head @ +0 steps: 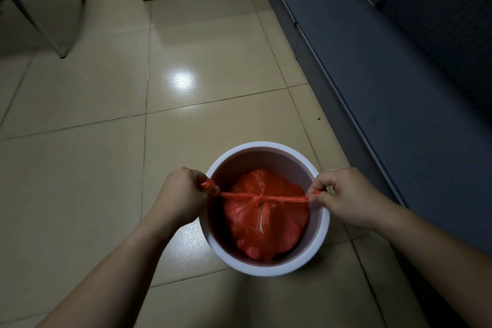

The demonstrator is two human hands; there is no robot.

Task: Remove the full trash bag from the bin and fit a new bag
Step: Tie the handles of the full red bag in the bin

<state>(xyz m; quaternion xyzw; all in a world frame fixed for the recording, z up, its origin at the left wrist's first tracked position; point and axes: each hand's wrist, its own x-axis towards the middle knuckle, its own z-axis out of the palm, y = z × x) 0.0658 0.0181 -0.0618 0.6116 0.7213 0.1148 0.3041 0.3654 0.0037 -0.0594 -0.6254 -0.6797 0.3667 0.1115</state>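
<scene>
Head view: red trash bag [266,218] sits inside white bin [323,237]. Left hand [183,194] and right hand [343,194] pinch its handles, drawn taut sideways; knot [260,197] midway between, directly above the bag.

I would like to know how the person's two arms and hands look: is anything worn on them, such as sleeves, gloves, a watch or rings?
Both forearms are bare as far as the frame shows; no sleeve comes into view. The left hand and the right hand wear no gloves. No watch or bracelet shows at either wrist, and no ring shows on the fingers that can be seen.
</scene>
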